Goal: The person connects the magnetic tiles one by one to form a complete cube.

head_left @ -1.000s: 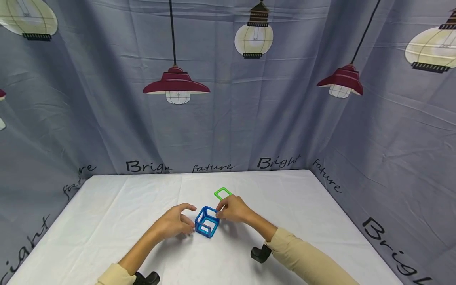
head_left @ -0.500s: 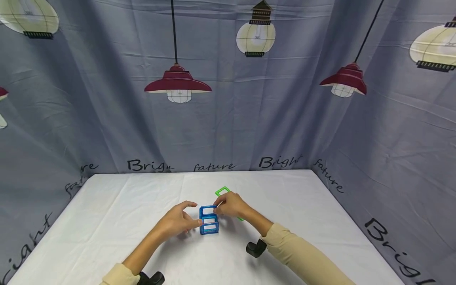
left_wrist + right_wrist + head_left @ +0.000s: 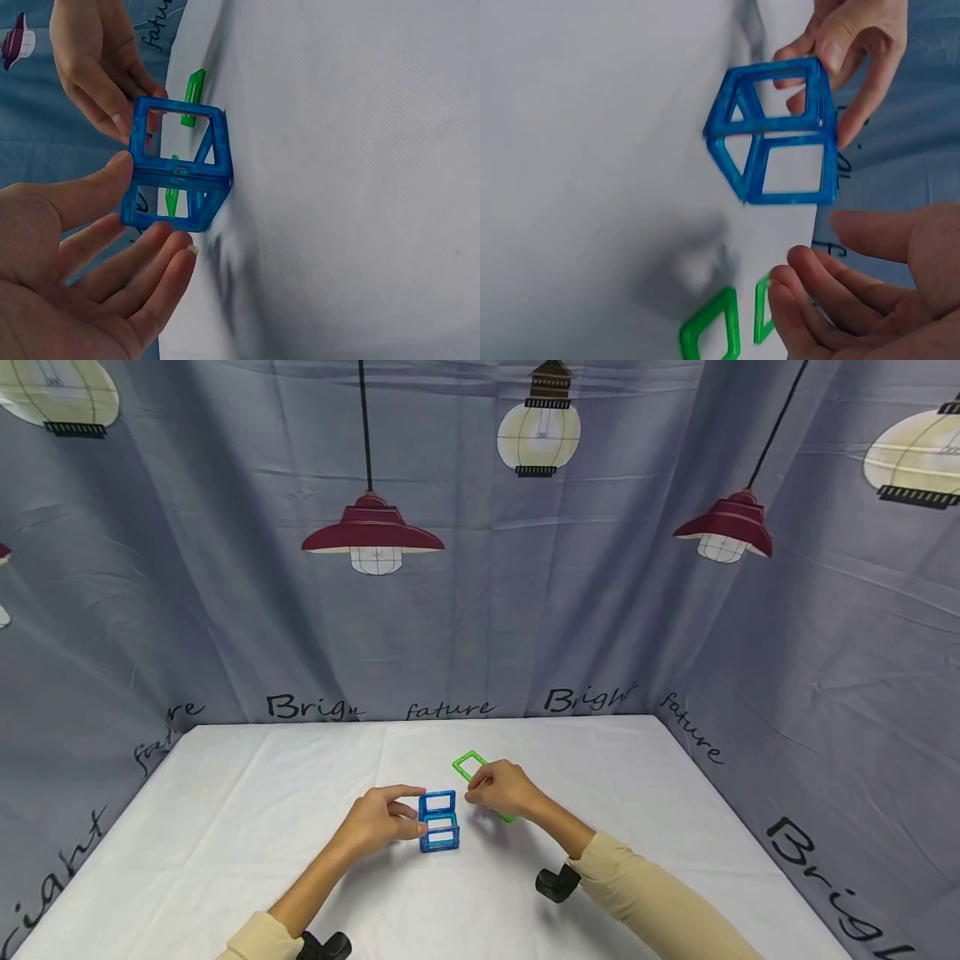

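An open-sided box of blue magnetic tiles (image 3: 439,841) stands on the white table, its square frames joined at their edges. My left hand (image 3: 378,821) holds it from the left, thumb at the near edge and index finger at the far edge; the left wrist view also shows the thumb (image 3: 112,176) against the frame. To its right, my right hand (image 3: 504,789) is apart from the box, fingers loosely bent around nothing. Under and behind that hand lie green magnetic tiles (image 3: 461,768), partly hidden; the right wrist view shows two green frames (image 3: 731,322).
The white cloth-covered table (image 3: 300,777) extends to a grey-blue curtain (image 3: 465,635) printed with lamps and lettering. Black camera mounts (image 3: 557,883) sit at both wrists, below the beige sleeves.
The blue box has turned so its near side faces me. My right hand has let go and drawn back to the right, while my left hand has come in onto the box.
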The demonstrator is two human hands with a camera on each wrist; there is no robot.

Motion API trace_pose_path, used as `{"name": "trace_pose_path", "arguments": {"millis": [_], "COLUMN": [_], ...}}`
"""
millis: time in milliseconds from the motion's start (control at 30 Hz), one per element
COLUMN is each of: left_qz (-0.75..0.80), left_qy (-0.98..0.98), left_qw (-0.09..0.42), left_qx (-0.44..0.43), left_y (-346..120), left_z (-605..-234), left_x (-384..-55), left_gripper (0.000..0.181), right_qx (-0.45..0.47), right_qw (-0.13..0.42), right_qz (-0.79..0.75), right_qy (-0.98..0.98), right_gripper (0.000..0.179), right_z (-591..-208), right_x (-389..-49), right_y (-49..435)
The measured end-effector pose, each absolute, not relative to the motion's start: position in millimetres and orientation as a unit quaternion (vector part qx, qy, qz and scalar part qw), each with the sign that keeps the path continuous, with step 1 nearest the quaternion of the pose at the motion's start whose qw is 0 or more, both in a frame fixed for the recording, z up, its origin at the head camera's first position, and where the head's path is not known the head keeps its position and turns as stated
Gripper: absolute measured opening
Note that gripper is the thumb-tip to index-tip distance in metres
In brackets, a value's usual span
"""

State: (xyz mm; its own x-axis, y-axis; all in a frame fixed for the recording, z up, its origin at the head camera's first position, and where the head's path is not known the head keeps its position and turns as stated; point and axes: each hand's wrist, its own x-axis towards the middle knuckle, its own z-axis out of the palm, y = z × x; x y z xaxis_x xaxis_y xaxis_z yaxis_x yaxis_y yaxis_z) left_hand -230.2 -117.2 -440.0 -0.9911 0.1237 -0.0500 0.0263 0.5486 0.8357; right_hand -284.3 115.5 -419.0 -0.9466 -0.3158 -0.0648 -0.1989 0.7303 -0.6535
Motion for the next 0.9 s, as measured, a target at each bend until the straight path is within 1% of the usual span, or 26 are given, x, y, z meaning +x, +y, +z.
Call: {"name": "trace_pose_path", "arguments": {"millis": [67,133,233,400,533,700,767,900], "left_qz": [0.479,0.49,0.505,0.525,0.531,0.528,0.527,0.532], "left_qy": [0.875,0.868,0.858,0.843,0.838,0.84,0.841,0.837], "left_qw": [0.053,0.055,0.059,0.074,0.081,0.081,0.079,0.081], "left_qx": [0.051,0.06,0.075,0.089,0.095,0.094,0.095,0.099], "left_y": [-118.2,-119.6,-121.9,-124.8,-125.5,-125.6,-125.8,-126.1], "left_z": [-442.5,-444.3,-445.8,-447.2,-448.4,-449.6,-450.2,-452.2], "left_x": [-230.0,-229.8,-229.7,-230.7,-232.8,-234.9,-236.1,-237.6], "left_gripper": [0.052,0.052,0.052,0.053,0.053,0.053,0.052,0.054], "right_qx": [-0.134,-0.128,-0.115,-0.098,-0.088,-0.081,-0.083,-0.083], "right_qw": [0.068,0.05,0.025,0.003,0.003,0.032,0.033,0.022], "right_qz": [-0.343,-0.344,-0.344,-0.326,-0.305,-0.258,-0.246,-0.248], "right_qy": [0.927,0.929,0.932,0.94,0.948,0.962,0.965,0.965], "right_gripper": [0.017,0.018,0.026,0.041,0.051,0.064,0.064,0.058], "right_z": [-419.0,-419.5,-422.0,-430.7,-440.1,-449.6,-451.8,-456.1], "right_x": [-283.8,-283.5,-284.0,-284.9,-285.3,-284.8,-284.5,-283.7], "right_y": [121.6,128.4,139.1,155.3,163.1,166.8,167.4,168.5]}}
